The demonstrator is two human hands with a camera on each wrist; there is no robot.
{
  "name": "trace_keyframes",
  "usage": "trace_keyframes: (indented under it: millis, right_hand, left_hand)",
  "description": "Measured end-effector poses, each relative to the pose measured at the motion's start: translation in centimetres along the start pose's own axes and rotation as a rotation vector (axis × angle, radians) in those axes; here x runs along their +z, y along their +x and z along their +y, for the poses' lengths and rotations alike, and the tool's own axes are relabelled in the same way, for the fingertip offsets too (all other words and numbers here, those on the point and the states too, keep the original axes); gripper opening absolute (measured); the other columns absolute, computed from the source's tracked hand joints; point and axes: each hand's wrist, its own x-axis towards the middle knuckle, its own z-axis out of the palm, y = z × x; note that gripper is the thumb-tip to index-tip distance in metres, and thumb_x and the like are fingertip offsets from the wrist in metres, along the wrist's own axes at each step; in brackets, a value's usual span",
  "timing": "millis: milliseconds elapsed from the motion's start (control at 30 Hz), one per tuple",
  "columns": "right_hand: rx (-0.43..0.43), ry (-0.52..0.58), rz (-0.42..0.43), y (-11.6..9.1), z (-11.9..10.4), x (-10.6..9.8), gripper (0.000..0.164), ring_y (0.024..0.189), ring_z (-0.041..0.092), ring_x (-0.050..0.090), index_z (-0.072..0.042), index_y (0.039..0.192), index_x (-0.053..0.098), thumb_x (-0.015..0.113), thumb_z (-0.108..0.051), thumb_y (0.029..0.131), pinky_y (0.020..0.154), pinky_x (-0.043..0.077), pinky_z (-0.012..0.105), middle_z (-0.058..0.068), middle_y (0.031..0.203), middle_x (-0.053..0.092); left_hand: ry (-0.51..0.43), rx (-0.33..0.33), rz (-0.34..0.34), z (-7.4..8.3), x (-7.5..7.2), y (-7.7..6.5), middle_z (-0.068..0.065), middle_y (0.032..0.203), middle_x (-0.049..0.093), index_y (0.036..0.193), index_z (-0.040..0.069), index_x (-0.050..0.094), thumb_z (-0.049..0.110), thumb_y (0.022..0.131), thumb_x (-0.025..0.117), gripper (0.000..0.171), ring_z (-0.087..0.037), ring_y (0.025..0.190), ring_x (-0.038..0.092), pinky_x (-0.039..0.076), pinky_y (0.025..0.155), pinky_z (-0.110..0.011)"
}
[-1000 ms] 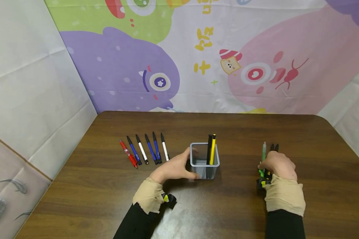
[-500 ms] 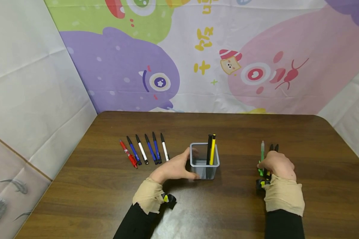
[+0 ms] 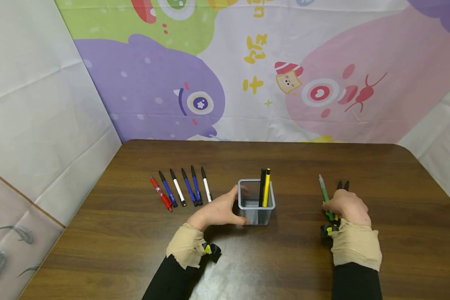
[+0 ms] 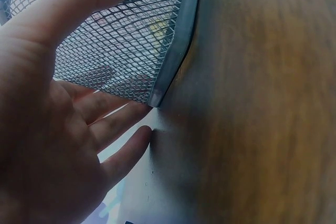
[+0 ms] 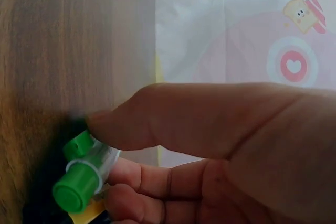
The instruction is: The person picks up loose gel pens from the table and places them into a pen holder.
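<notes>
A square silver mesh pen holder point(image 3: 246, 214) stands on the table with a black pen point(image 3: 262, 187) and a yellow pen point(image 3: 267, 187) upright in it. My left hand point(image 3: 219, 211) grips it from the left; in the left wrist view the thumb lies along one mesh wall point(image 4: 121, 40) and the fingers reach round another. Farther right, my right hand point(image 3: 349, 207) pinches a green pen point(image 3: 323, 189) between thumb and fingers. In the right wrist view the pen's green end point(image 5: 76, 190) shows below the thumb. Dark pen tips point(image 3: 346, 185) stick out beyond that hand, which hides the rest.
Left of the holder lies a row of pens: a red pen point(image 3: 161, 193), several blue pens point(image 3: 168, 188) and two white pens point(image 3: 178, 187) with black caps. The brown table point(image 3: 285, 258) ends at a cartoon-printed backdrop point(image 3: 255, 112). White cloth point(image 3: 41, 83) hangs at the left.
The green pen in my right hand has tilted, its far tip swinging to the left, away from the dark pens. The right hand has shifted slightly left. My left hand and the holder have stayed put.
</notes>
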Motion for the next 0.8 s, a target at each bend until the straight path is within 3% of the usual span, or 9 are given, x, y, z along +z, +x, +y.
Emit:
trace_keyframes:
  millis: [467,800]
  right_hand:
    - [-0.068,0.050,-0.029,-0.35,0.35,-0.18,0.030,0.059,0.020,0.050,-0.001,0.074,0.055,0.051,-0.028,0.087,0.053,0.040,0.031,0.008,0.065,0.051]
    - [-0.069,0.071,-0.030,-0.51,0.19,-0.81,0.033,0.060,0.020,0.058,0.003,0.078,0.059,0.049,-0.028,0.086,0.055,0.044,0.033,0.012,0.068,0.059]
  left_hand:
    - [0.002,-0.013,-0.003,0.04,-0.01,0.01,-0.003,0.127,0.049,0.133,0.017,0.030,0.031,0.070,0.076,0.079,-0.014,0.112,0.049,0.038,0.093,-0.034]
    - [0.006,-0.025,-0.005,0.14,-0.01,0.00,-0.002,0.128,0.048,0.133,0.018,0.030,0.032,0.070,0.076,0.079,-0.014,0.114,0.048,0.038,0.094,-0.034]
